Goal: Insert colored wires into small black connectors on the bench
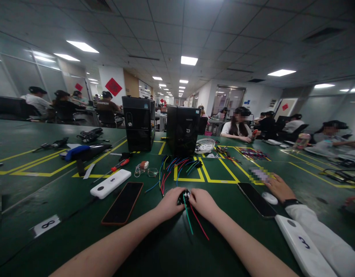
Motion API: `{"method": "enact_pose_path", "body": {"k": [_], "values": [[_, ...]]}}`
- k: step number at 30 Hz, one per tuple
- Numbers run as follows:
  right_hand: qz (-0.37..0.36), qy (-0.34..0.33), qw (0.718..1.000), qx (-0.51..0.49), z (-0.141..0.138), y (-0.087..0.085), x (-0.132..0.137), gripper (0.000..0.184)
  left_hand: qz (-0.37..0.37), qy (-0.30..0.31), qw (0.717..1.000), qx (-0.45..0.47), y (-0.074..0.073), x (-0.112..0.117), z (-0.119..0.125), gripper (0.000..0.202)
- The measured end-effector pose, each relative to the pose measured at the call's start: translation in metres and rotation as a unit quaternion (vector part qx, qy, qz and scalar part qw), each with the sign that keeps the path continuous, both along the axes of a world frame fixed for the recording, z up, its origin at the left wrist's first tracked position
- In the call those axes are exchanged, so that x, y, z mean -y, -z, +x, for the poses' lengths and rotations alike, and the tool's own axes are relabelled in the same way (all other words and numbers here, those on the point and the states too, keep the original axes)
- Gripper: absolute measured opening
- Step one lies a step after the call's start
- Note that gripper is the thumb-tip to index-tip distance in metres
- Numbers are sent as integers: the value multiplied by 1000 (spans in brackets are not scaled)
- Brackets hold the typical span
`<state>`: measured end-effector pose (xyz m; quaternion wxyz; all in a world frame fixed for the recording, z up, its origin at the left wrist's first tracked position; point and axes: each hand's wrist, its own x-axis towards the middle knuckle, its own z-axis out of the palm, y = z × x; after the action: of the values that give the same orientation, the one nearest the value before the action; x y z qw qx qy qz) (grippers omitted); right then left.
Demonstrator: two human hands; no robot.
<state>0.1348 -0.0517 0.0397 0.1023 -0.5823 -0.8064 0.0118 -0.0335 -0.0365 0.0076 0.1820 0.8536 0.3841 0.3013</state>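
Note:
My left hand (170, 203) and my right hand (205, 204) meet above the green table. Between them, both hands grip a small black-and-white part (185, 197), largely covered by the fingers, so its exact kind is unclear. A green wire (189, 221) and a red wire (200, 224) stick out of it toward me. Just beyond my hands lie loose cut wires (165, 177) in blue, red and yellow. More wires with dark ends (191, 166) are fanned out to their right.
Two black computer cases (138, 129) stand at the back. Left are a phone (122, 204), a white power bank (110, 184), a red screwdriver (119, 165) and glasses (152, 172). Another person's hand (277, 187) rests at right near a second phone (256, 200). Yellow tape (220, 181) marks the table.

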Motion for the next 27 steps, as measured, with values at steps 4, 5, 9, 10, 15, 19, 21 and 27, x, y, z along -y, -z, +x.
{"method": "enact_pose_path", "body": {"k": [4, 5, 9, 10, 15, 19, 21, 27], "values": [[-17, 15, 997, -76, 3, 5, -4, 22, -5, 3, 1000, 3, 1, 0, -1, 53], [-17, 24, 995, -97, 2, 6, -5, 21, -5, 1, 1000, 1, 1, 0, -1, 54], [-15, 52, 988, -144, -2, 10, -12, 13, 2, -6, 1000, -4, 2, 1, 0, 55], [-19, 57, 987, -150, -3, 11, -14, 12, 4, -7, 1000, -5, 1, 2, 0, 55], [-71, 83, 975, -191, -8, 15, -22, 16, 4, -16, 1000, -15, -2, 4, 0, 56], [-41, 77, 974, -209, -13, 14, -20, 19, -5, -24, 999, -23, -5, 4, 1, 54], [1, 79, 975, -207, -13, 11, -18, 22, -9, -25, 999, -24, -5, 4, 2, 54], [-17, 94, 989, -112, 4, 4, -18, 28, -26, -33, 999, -1, 4, 3, 1, 70]]}}
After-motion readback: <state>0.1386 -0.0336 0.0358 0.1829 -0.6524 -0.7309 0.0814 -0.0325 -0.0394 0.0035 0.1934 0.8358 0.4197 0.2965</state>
